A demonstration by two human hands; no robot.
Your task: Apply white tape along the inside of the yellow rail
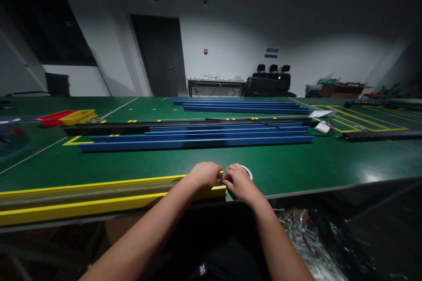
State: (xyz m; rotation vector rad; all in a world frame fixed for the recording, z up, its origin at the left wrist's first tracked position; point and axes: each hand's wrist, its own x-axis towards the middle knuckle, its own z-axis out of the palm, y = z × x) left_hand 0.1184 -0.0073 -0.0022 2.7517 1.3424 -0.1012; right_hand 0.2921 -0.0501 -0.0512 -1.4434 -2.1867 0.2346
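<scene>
A long yellow channel [99, 207] lies along the near edge of the green table, its right end in front of me. My left hand [208, 174] rests over that end with its fingers curled in at the channel's opening. Close beside it, just past the end, my right hand [238, 181] has its fingers bent and pinched towards the same spot. Whatever the fingertips hold is too small or hidden to make out. Part of a white ring, like a tape roll [248, 172], shows behind my right hand.
Several blue channels [198, 143] lie across the green table [280, 162], with a black bar [108, 129] behind them. A red bin [54, 118] and a yellow bin [78, 117] stand at the left. A white device [323, 127] sits at the right. Clear scrap [306, 241] lies below the table edge.
</scene>
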